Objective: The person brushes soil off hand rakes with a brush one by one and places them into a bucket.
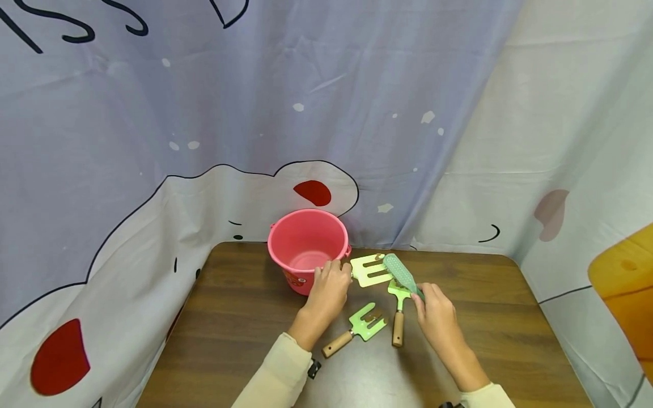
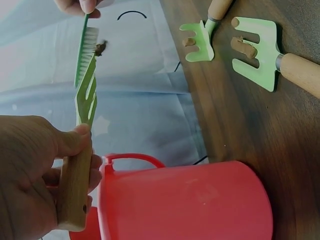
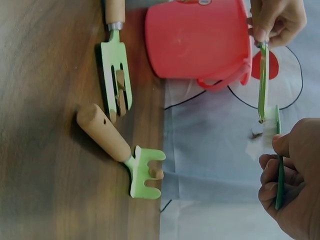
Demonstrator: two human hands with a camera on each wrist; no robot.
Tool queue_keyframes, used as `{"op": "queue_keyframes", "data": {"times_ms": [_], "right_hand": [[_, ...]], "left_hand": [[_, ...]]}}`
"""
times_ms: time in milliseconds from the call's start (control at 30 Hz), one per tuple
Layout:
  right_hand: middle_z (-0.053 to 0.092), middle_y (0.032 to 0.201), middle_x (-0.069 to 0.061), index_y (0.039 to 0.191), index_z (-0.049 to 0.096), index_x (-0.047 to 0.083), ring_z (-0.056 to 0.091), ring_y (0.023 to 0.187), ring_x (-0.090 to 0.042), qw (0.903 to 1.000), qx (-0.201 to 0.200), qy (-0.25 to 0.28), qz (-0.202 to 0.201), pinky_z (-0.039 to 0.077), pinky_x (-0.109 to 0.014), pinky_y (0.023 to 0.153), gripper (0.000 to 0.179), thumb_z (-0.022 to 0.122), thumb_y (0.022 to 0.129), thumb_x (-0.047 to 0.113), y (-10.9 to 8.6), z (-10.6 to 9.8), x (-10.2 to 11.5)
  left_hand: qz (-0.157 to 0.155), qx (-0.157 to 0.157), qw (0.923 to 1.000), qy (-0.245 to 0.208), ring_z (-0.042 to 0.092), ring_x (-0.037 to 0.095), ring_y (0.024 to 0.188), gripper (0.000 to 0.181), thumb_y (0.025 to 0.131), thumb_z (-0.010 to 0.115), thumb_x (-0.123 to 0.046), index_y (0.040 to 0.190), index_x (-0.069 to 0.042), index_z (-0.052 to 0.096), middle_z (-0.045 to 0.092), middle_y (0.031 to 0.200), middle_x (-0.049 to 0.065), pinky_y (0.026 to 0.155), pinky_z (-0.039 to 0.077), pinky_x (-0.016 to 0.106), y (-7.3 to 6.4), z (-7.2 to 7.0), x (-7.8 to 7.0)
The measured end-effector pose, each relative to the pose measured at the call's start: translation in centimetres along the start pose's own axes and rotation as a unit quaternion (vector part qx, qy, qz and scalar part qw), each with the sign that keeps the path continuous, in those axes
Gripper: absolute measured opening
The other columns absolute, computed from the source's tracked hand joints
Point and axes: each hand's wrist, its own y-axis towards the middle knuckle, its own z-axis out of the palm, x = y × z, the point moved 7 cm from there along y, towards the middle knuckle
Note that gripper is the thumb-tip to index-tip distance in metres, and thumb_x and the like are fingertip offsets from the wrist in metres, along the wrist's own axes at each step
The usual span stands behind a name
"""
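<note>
My left hand (image 1: pixel 330 290) grips a green garden fork (image 1: pixel 360 272) by its wooden handle (image 2: pixel 75 192), holding it above the table beside the pink bucket. In my right hand (image 1: pixel 440 314) is a green brush (image 1: pixel 399 270), pinched by its handle (image 3: pixel 281 185). Its white bristles (image 3: pixel 270 129) meet the fork's tine tips. A dark brown clump (image 2: pixel 101 48) shows at those tips. Below on the table lie a second green fork (image 1: pixel 364 324) and a small green rake (image 1: pixel 398 317), both wooden-handled, with brown lumps (image 2: pixel 244 47) on their tines.
The pink bucket (image 1: pixel 292 279) stands at the table's back edge, just beyond my left hand, its handle folded against the rim. A printed curtain (image 1: pixel 245 113) hangs right behind the brown wooden table (image 1: pixel 229 340) and along its sides.
</note>
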Motion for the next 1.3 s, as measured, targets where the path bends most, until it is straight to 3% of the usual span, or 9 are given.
{"op": "queue_keyframes", "data": {"times_ms": [333,867,1300], "right_hand": [[0.068,0.091,-0.024,0.102,0.066,-0.011,0.07,0.08,-0.039,0.9995,-0.002,-0.003,0.031,0.057,-0.052,0.066,0.021,0.077,0.087,-0.002,0.8,-1.1,-1.3],[0.069,0.089,-0.014,0.101,0.067,-0.005,0.068,0.075,-0.025,0.9988,0.025,0.038,-0.018,0.057,-0.038,0.061,0.021,0.079,0.085,-0.002,0.4,0.2,3.1],[0.067,0.091,-0.02,0.103,0.065,-0.01,0.07,0.079,-0.032,0.9995,0.0,0.018,-0.027,0.06,-0.042,0.066,0.025,0.079,0.083,-0.005,-0.6,0.8,1.0]], "left_hand": [[-0.007,0.0,0.9999,-0.008,0.062,0.026,0.085,0.016,0.09,0.076,-0.017,0.096,-0.008,0.066,0.067,0.091,0.009,0.07,0.044,0.039,-0.1,-0.1,0.3],[-0.014,0.0,0.9999,-0.003,0.063,0.026,0.086,0.019,0.088,0.079,-0.02,0.098,-0.009,0.067,0.067,0.093,0.009,0.072,0.045,0.04,0.2,0.1,0.1],[-0.016,0.02,0.9993,-0.026,0.064,0.025,0.09,0.018,0.088,0.079,-0.016,0.098,-0.007,0.067,0.068,0.096,0.009,0.074,0.048,0.04,0.0,0.1,0.2]]}}
